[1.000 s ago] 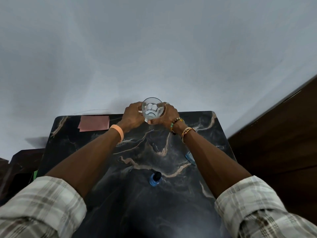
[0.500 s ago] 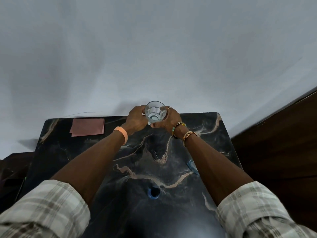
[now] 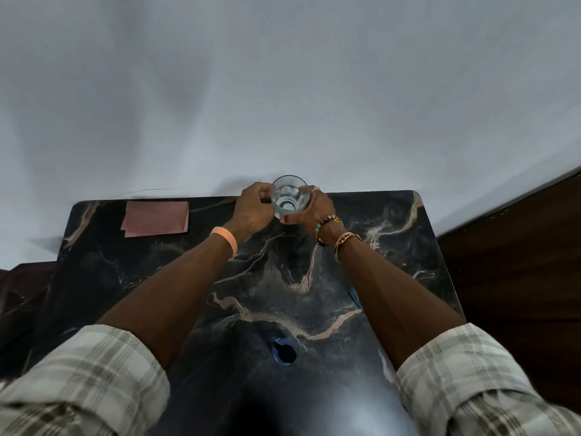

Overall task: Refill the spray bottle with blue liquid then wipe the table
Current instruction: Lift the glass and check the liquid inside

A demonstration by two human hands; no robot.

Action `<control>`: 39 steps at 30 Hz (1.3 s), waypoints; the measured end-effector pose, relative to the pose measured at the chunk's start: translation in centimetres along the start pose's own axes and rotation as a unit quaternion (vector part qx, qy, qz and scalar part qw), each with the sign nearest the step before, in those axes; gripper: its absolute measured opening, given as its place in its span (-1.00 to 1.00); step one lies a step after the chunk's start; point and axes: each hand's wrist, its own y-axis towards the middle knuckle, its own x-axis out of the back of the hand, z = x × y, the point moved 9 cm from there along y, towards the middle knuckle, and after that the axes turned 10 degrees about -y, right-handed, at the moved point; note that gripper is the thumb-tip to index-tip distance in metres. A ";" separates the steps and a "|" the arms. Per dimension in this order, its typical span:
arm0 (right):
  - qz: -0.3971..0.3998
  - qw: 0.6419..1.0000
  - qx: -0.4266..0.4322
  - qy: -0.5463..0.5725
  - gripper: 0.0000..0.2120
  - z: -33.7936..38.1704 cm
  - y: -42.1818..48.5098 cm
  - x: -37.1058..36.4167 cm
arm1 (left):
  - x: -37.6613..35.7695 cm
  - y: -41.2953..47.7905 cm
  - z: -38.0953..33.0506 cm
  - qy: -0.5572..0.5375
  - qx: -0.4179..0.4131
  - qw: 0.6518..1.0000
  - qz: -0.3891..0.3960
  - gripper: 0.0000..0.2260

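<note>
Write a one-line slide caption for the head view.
The left hand and right hand hold a clear glass at the far edge of a dark table; pink cloth far left.

**Inspector:** Far side, please.

**Assistant:** A wall [image 3: 283, 89], pale grey and plain, fills the upper half of the view. Soft shadows lie across it, darkest left of centre. Low on its left part runs a thin line [image 3: 151, 191] (wire or crack, cannot tell).

**Inspector:** Right side?

**Assistant:** A panel [image 3: 518, 262] of dark brown wood. It meets the wall along a slanted edge, marked by a darker strip.

**Inspector:** Left side?

**Assistant:** Low dark furniture [image 3: 28, 294], brownish, in shadow at the frame's edge. Its kind cannot be determined.
</note>
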 end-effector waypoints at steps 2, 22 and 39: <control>0.003 1.000 -0.004 -0.010 -0.36 -0.2 0.4 -0.5 | -0.2 0.2 0.4 -0.004 0.006 1.000 0.009 -0.52; 0.030 0.999 -0.032 -0.019 -0.32 -1.9 1.3 -4.3 | -0.8 0.7 3.8 -0.048 0.041 0.997 0.048 -0.46; 0.042 0.994 -0.098 0.035 -0.19 -2.7 0.4 -4.6 | -1.5 0.9 4.2 -0.006 0.013 0.995 0.095 -0.41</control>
